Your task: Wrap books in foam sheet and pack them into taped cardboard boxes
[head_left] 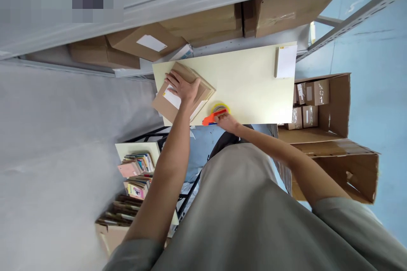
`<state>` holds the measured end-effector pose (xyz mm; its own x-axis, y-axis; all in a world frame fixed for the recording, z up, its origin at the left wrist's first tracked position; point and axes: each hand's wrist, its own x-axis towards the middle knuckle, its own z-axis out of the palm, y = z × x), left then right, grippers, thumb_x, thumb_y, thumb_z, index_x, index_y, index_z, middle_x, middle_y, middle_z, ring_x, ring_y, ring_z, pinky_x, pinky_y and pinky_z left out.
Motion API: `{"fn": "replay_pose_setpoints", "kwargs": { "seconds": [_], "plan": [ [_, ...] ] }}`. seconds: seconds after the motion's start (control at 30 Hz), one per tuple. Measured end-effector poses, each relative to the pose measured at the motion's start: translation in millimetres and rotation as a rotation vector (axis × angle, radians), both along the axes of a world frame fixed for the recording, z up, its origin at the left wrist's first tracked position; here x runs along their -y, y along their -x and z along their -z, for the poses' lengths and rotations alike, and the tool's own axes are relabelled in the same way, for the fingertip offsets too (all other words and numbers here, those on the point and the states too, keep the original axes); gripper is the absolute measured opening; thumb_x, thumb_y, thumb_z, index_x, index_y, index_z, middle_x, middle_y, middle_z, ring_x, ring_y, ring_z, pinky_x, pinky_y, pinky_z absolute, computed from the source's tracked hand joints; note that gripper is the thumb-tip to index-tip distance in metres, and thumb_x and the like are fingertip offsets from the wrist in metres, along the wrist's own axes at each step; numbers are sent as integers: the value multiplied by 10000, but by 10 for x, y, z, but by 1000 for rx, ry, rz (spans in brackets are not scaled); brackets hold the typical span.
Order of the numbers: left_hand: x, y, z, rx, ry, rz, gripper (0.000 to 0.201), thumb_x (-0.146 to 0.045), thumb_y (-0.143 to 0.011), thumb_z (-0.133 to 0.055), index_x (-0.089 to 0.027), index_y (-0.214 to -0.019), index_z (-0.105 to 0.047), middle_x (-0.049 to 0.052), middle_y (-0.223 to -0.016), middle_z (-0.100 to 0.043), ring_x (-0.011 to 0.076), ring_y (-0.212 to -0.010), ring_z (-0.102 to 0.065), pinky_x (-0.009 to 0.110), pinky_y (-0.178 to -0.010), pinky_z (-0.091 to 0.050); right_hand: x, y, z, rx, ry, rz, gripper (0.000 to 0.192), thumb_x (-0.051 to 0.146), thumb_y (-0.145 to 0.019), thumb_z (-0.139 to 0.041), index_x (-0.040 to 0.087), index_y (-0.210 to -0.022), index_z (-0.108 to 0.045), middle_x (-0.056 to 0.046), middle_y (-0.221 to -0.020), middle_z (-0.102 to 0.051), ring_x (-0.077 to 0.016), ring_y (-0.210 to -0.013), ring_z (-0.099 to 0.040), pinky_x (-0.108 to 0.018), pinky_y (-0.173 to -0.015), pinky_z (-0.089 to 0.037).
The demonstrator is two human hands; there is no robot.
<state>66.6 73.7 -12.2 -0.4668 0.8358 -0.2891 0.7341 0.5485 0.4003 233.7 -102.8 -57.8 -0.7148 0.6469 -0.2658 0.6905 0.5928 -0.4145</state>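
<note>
Starting at nine o'clock, books (135,173) stand packed in a low carton (110,230) on the grey floor (47,156), down beside the left arm. Up at ten o'clock, brown boxes (140,42) lie on a metal shelf (222,44) behind the table (251,84). Now the left hand (182,89): it lies flat on top of the parcel (181,93), fingers (171,79) spread open and pressing down, no grip around it. That parcel sits on the table's left end, turned at an angle, one corner hanging over the near edge, a white label (172,98) showing just under the palm. Moving to centre, the right hand (226,122) is at the table's near edge, fingers closed on the orange tape gun (214,116), whose yellow roll (220,108) rests on the tabletop just beside the parcel's right corner. Further along, at one o'clock, a white sheet (286,61) lies on the table's far right corner. Off the right end, at three o'clock, an open carton (337,106) holds small wrapped boxes (305,103), and another open carton (349,169) lies below it on the blue floor (381,72).
</note>
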Motion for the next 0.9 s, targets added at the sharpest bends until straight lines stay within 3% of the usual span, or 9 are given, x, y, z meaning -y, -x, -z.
{"fn": "replay_pose_setpoints", "kwargs": {
  "seconds": [0.07, 0.17, 0.27, 0.43, 0.6, 0.77, 0.9],
  "plan": [
    [18, -18, -25, -4, 1, 22, 1174, -335, -860, -934, -121, -1834, -314, 198, -1969, -99, 467, -1820, 122, 674, -1451, 100, -28, -490, 18, 101, 60, 11, 484, 12, -1054, -406, -99, -1487, -591, -325, -1173, -834, -357, -1063, -835, -500, -1114, -525],
    [46, -73, -59, -39, 14, 60, 1223, -329, -846, -941, -100, -1842, -269, 234, -1964, -61, 460, -1827, 81, 666, -1453, 102, -191, -1090, -2, 215, 103, 104, 541, 257, -1176, -414, -81, -1595, -469, -361, -1323, -784, -400, -1239, -783, -517, -1173, -476],
    [93, -129, -90, -66, 39, 112, 1259, -329, -822, -930, -101, -1848, -238, 268, -1954, -62, 442, -1835, 44, 678, -1455, 88, -460, -1286, -57, 256, 79, 155, 591, 320, -1196, -368, -79, -1631, -398, -362, -1360, -770, -419, -1300, -749, -522, -1175, -458],
    [238, -163, -145, -22, 41, 278, 1250, -353, -794, -890, -185, -1860, -260, 212, -1965, -103, 447, -1833, 59, 684, -1453, 75, -788, -1035, -117, 230, 52, 142, 543, 197, -1163, -291, -67, -1617, -429, -337, -1356, -790, -388, -1255, -777, -527, -1204, -443],
    [462, -202, -236, 85, 8, 411, 1192, -291, -752, -890, -259, -1826, -373, 170, -1954, -185, 445, -1836, 38, 688, -1451, 86, -684, -835, -150, 195, 63, 3, 577, 82, -1115, -278, -70, -1642, -460, -321, -1383, -793, -383, -1275, -786, -559, -1219, -442],
    [860, -353, -247, 278, -63, 508, 807, -216, -789, -875, -258, -1570, -677, 154, -1906, -300, 444, -1839, 11, 647, -1484, 30, -355, -371, -213, 96, 95, -142, 585, -1, -1067, -264, -95, -1572, -542, -341, -1319, -806, -376, -1214, -808, -559, -1161, -496],
    [1100, -372, -162, 227, -121, 571, 500, -243, -900, -774, -289, -1396, -744, 85, -1872, -399, 368, -1847, -65, 609, -1502, 11, -99, -78, -222, 42, 117, -151, 531, 7, -1073, -293, -70, -1494, -609, -315, -1296, -818, -339, -1136, -815, -499, -1106, -547]
  ]
}}
